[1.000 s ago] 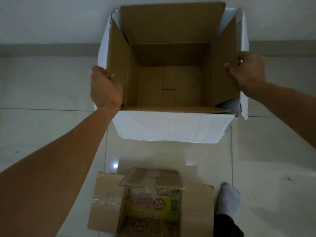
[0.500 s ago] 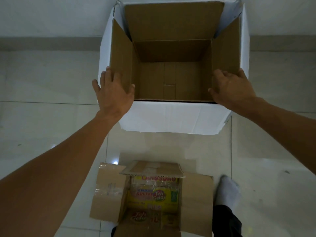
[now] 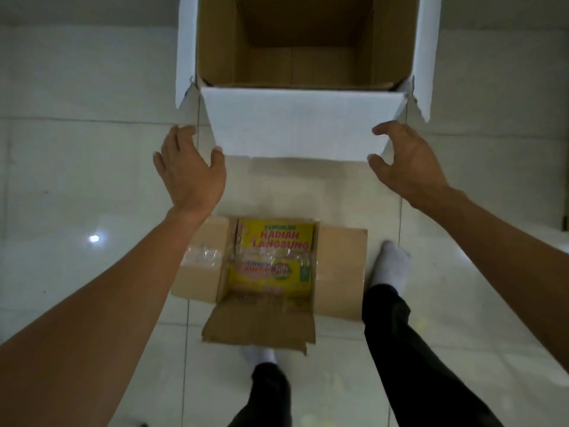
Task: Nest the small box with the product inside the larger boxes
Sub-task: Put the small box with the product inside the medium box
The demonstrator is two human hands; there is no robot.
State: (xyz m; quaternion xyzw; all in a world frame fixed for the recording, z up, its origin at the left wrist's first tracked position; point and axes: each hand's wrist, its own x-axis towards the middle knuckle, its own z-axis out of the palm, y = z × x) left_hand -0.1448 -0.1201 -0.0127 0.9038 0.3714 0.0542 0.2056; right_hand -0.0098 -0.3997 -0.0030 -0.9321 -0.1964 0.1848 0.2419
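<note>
Head-camera footage is filled by a tiled floor [image 3: 77, 167] on which two cartons are set. The small box [image 3: 271, 272] of plain brown cardboard is seen lying open near the person's feet, its flaps folded outward and strips of clear tape left on the left flap. Inside it a yellow product pack [image 3: 272, 260] is held, printed with red lettering reading "HADIAH LANGSUNG" and a round green logo; the finer print is blurred and cannot be read. The larger box [image 3: 295, 127] is placed just beyond, white outside and brown inside, its top flaps raised and its interior shown bare down to the bottom panels. A strip of bare floor is left between the two cartons. The left hand [image 3: 191, 171] is spread wide with nothing gripped, its thumb seemingly brushing the lower left corner of the white front wall. The right hand [image 3: 406, 161] is likewise held open and empty, fingers curled beside the lower right corner. White socks [image 3: 394, 266] are visible beside the small carton.
</note>
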